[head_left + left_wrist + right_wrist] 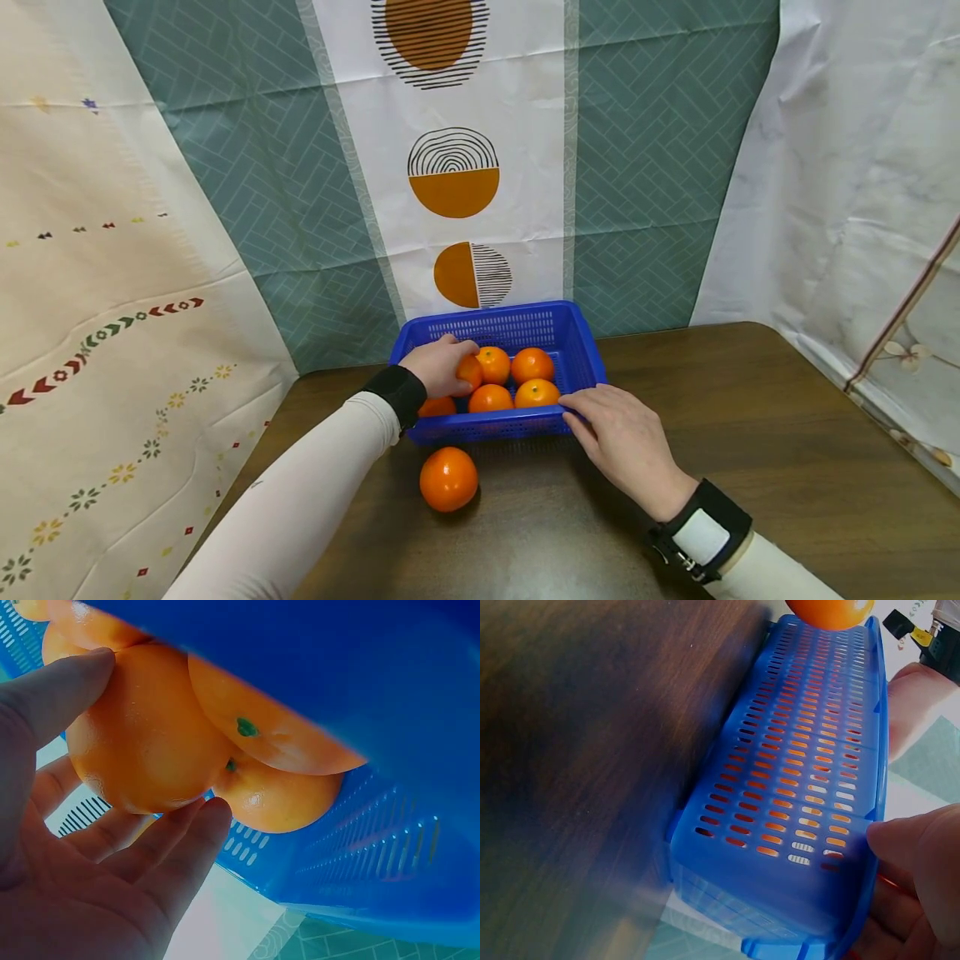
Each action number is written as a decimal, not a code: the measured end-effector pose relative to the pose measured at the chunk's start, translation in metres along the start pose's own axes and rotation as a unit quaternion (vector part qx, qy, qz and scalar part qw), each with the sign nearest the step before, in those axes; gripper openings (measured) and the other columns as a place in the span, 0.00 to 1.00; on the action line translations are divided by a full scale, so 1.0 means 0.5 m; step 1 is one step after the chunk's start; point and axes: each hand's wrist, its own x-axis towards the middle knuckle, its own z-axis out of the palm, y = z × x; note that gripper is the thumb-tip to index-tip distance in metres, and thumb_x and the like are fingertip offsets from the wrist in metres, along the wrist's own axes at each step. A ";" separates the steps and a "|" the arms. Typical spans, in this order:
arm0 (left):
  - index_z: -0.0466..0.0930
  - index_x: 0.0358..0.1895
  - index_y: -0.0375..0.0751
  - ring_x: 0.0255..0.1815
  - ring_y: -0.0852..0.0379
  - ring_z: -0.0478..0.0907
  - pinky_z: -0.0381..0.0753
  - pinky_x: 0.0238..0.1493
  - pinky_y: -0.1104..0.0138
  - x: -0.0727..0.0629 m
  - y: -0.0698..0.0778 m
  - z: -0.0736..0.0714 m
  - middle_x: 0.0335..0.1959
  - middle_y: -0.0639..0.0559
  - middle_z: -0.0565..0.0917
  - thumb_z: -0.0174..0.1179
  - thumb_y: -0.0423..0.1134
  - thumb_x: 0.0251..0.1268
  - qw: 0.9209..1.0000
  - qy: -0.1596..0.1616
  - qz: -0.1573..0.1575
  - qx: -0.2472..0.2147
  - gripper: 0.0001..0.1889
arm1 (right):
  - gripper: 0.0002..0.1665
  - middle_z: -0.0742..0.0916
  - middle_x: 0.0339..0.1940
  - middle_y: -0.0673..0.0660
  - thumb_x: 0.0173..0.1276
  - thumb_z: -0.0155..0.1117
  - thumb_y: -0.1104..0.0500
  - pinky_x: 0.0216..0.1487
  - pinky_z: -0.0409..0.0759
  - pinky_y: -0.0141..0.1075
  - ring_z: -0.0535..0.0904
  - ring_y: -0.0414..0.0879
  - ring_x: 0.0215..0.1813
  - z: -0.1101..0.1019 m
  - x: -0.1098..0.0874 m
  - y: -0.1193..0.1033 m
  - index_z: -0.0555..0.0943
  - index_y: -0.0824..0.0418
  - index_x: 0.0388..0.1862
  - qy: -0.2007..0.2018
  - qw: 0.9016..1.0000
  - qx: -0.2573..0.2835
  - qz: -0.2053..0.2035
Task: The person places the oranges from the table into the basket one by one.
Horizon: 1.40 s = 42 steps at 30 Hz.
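Note:
A blue plastic basket (487, 430) with slotted walls holds several oranges (533, 367). My left hand (438, 367) reaches over its left side and holds one orange (146, 727) between thumb and fingers. That orange leans against other oranges (277, 799) in the basket. At the basket's near right corner, my right hand (626, 433) grips the rim. In the right wrist view its thumb (900, 838) lies on the outer side while the other fingers go behind the wall. A single orange (448, 479) sits on the table in front of the basket.
The brown wooden table (720, 417) carries the basket near its back edge. Behind it hangs a green and white patterned cloth (645, 167). A cream embroidered cloth (112, 292) hangs at left, and a pale sheet (847, 208) at right.

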 end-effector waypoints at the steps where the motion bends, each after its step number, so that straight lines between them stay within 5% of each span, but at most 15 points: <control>1: 0.77 0.79 0.53 0.62 0.40 0.83 0.82 0.69 0.45 -0.001 0.002 -0.001 0.69 0.40 0.80 0.77 0.49 0.72 1.000 -0.001 -0.001 0.001 0.34 | 0.14 0.94 0.49 0.51 0.73 0.80 0.56 0.68 0.82 0.56 0.90 0.53 0.57 0.000 0.000 0.000 0.92 0.56 0.55 0.001 1.000 0.000 -0.001; 17: 0.77 0.78 0.51 0.60 0.43 0.83 0.82 0.69 0.48 0.007 0.000 0.009 0.64 0.42 0.84 0.77 0.46 0.72 1.000 0.000 0.016 0.008 0.34 | 0.14 0.94 0.49 0.51 0.73 0.80 0.56 0.68 0.83 0.55 0.90 0.53 0.56 0.001 -0.001 0.000 0.92 0.56 0.55 0.006 1.000 0.002 -0.005; 30: 0.86 0.68 0.44 0.62 0.43 0.82 0.80 0.71 0.50 -0.013 0.006 -0.026 0.60 0.42 0.85 0.75 0.39 0.75 0.999 0.030 0.036 -0.010 0.21 | 0.15 0.94 0.49 0.52 0.73 0.80 0.55 0.69 0.82 0.56 0.90 0.53 0.56 -0.001 0.000 0.002 0.92 0.56 0.55 -0.001 1.000 0.000 0.002; 42: 0.87 0.66 0.42 0.60 0.44 0.84 0.81 0.70 0.51 -0.014 0.005 -0.009 0.59 0.43 0.88 0.75 0.36 0.74 0.999 0.019 0.048 0.003 0.20 | 0.15 0.94 0.48 0.51 0.73 0.80 0.55 0.69 0.82 0.56 0.90 0.52 0.55 -0.002 -0.001 0.002 0.92 0.56 0.56 0.000 1.000 0.003 0.001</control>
